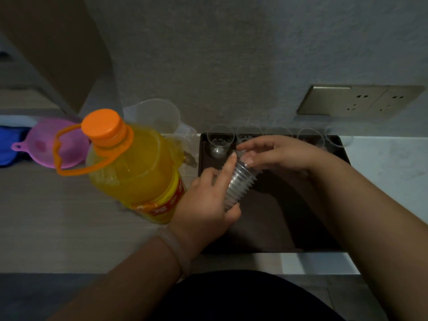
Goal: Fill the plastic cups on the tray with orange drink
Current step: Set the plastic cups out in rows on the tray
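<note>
A dark rectangular tray [273,232] lies on the counter in front of me. Several clear plastic cups [219,141] stand empty in a row along its far edge. Above the tray's left half my left hand [208,205] grips a tilted stack of clear cups [240,181] around its lower part. My right hand [278,156] pinches the top cup of that stack with its fingertips. Left of the tray stands a big bottle of orange drink [136,172], its orange cap and carrying handle in place.
A clear plastic jug [155,117] stands behind the bottle by the wall. A pink funnel [55,147] and something blue [9,144] lie at the far left. Wall sockets [361,100] sit above the tray's right end. The counter's front edge runs below the tray.
</note>
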